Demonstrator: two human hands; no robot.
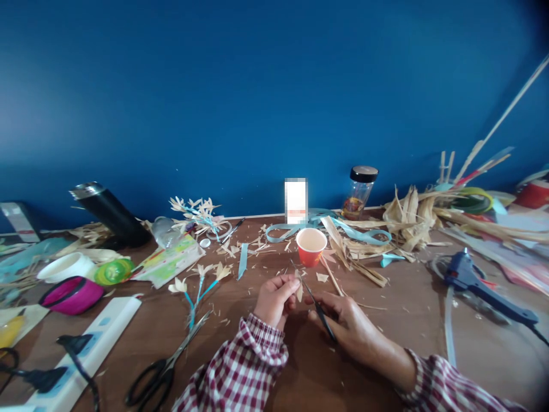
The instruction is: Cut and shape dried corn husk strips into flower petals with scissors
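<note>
Between the thumb and fingers of my left hand (277, 298) is a small pale piece of corn husk (299, 293), shaped like a petal. My right hand (354, 327) grips a pair of scissors (322, 320) with dark handles, their blades pointing up and away beside the husk piece. Whether the blades touch it I cannot tell. Just beyond both hands stands a red paper cup (311, 249), white inside. Husk flowers on blue stems (193, 294) lie left of my hands, next to a second pair of scissors (165, 369) with black handles.
A blue glue gun (480, 286) rests at the right. Dry corn husks (412, 220) and blue ribbon (364, 234) spread along the back near a lidded jar (360, 191). At the left are a white power strip (96, 337), a magenta pouch (72, 294) and a tilted black flask (111, 214).
</note>
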